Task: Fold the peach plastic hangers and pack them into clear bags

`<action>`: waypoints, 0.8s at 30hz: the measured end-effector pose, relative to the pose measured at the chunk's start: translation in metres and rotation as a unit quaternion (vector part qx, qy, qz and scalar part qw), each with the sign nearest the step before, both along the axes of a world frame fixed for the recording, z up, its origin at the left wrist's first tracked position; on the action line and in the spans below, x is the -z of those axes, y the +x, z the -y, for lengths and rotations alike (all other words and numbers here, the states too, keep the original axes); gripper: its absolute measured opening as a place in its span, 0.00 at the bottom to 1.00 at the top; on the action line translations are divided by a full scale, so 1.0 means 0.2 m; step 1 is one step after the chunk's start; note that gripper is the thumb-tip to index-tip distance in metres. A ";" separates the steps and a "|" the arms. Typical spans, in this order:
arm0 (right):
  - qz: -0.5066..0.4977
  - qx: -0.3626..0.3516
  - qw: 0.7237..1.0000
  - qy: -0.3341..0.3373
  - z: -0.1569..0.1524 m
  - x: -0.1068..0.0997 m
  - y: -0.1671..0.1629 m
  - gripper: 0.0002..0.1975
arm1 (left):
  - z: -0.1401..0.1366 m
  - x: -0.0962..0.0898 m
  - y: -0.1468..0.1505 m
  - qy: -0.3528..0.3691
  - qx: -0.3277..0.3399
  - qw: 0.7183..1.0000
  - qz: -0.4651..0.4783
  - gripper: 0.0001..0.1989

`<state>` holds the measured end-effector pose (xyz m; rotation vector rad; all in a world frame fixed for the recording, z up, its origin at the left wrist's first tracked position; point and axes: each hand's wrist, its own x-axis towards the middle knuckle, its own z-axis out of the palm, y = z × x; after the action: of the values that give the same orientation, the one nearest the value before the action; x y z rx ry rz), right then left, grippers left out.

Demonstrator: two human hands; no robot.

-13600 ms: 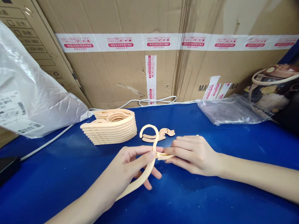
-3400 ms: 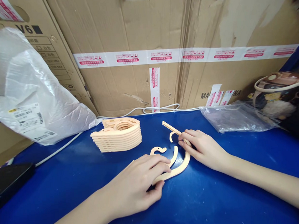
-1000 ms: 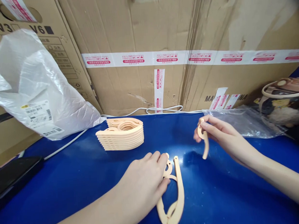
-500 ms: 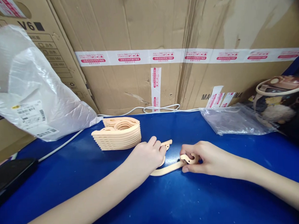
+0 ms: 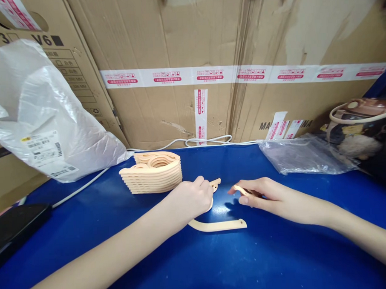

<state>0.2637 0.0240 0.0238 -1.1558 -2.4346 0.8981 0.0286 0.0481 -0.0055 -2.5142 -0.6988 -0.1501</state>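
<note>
My left hand [image 5: 197, 196] is closed around a beige plastic folding hanger, low over the blue table. One curved arm [image 5: 218, 225] of the hanger reaches out to the right below my fingers, with a small hole near its end. A short straight end [image 5: 215, 182] shows above my knuckles; my hand hides the middle. To the right, my right hand [image 5: 262, 197] pinches a small curved beige piece [image 5: 241, 189] between thumb and fingers, apart from the hanger. Behind my left hand stands a neat stack of matching folded hangers [image 5: 154, 176].
A white plastic mailing bag [image 5: 64, 124] leans at the left, beside a black phone-like device [image 5: 20, 228] with a white cable [image 5: 81, 187]. A clear plastic bag [image 5: 305, 154] and a dark bag with a brown top [image 5: 361, 128] lie right. Large cardboard boxes [image 5: 166, 107] wall the back.
My right hand has drawn the small curved piece away from the hanger arm's end, slightly up. The arm has swung a little toward me, its end now bare. My left hand stays nearly still.
</note>
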 end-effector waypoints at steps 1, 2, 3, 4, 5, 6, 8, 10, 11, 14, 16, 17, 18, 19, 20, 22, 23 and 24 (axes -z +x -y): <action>0.009 0.005 1.000 0.026 0.00 0.00 0.00 0.18 | 0.00 0.00 0.00 -0.003 -0.005 1.000 0.003 0.10; 0.017 0.008 0.999 0.049 -0.01 0.00 0.00 0.19 | 0.00 -0.01 0.00 -0.005 -0.011 1.000 0.007 0.09; 0.023 0.011 0.997 0.070 -0.01 0.00 0.01 0.20 | 0.00 -0.02 -0.01 -0.008 -0.019 1.000 0.013 0.09; 0.030 0.014 0.996 0.086 -0.01 0.01 0.01 0.20 | 0.01 -0.02 -0.01 -0.009 -0.029 0.999 0.021 0.09; 0.036 0.017 0.995 0.096 -0.02 0.01 0.01 0.20 | 0.03 -0.03 0.00 -0.007 -0.040 0.999 0.027 0.08; 0.044 0.018 0.994 0.101 -0.02 0.01 0.01 0.20 | 0.05 -0.03 0.00 -0.003 -0.046 0.998 0.042 0.08; 0.061 0.021 0.993 0.101 -0.02 0.02 0.01 0.20 | 0.11 -0.04 0.00 -0.023 -0.033 0.996 0.085 0.10; 0.075 0.029 0.992 0.101 -0.02 0.03 0.01 0.19 | 0.17 -0.04 -0.01 -0.109 0.004 0.985 0.136 0.12; 0.079 0.034 0.991 0.101 -0.02 0.03 0.01 0.19 | 0.19 -0.04 -0.01 -0.163 0.017 0.975 0.152 0.15; 0.090 0.043 0.990 0.095 -0.01 0.03 0.00 0.20 | 0.22 -0.02 -0.03 -0.281 0.018 0.946 0.159 0.19; 0.094 0.041 0.991 0.091 0.00 0.03 -0.01 0.20 | 0.22 -0.01 -0.04 -0.320 0.013 0.934 0.155 0.16; 0.095 0.039 0.991 0.090 0.00 0.04 -0.01 0.20 | 0.21 0.00 -0.05 -0.334 0.011 0.930 0.154 0.14; 0.095 0.037 0.991 0.090 0.00 0.04 -0.01 0.20 | 0.21 0.01 -0.05 -0.345 0.010 0.926 0.153 0.12; 0.095 0.037 0.991 0.091 0.01 0.04 -0.01 0.20 | 0.20 0.01 -0.05 -0.350 0.009 0.924 0.153 0.10; 0.095 0.039 0.991 0.090 0.01 0.05 -0.01 0.20 | 0.20 0.01 -0.05 -0.353 0.009 0.923 0.155 0.09; 0.095 0.050 0.991 0.085 0.01 0.06 -0.01 0.20 | 0.21 0.01 -0.05 -0.357 0.007 0.920 0.163 0.08; 0.093 0.058 0.991 0.081 0.01 0.06 -0.01 0.20 | 0.21 0.01 -0.05 -0.362 0.003 0.916 0.172 0.08; 0.088 0.064 0.991 0.074 0.01 0.06 -0.01 0.20 | 0.21 0.00 -0.05 -0.369 -0.001 0.911 0.183 0.08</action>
<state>0.2611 0.0229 0.0112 -1.3687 -2.4795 0.5890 0.0183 0.0053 -0.0065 -3.2505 -1.0622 -0.4370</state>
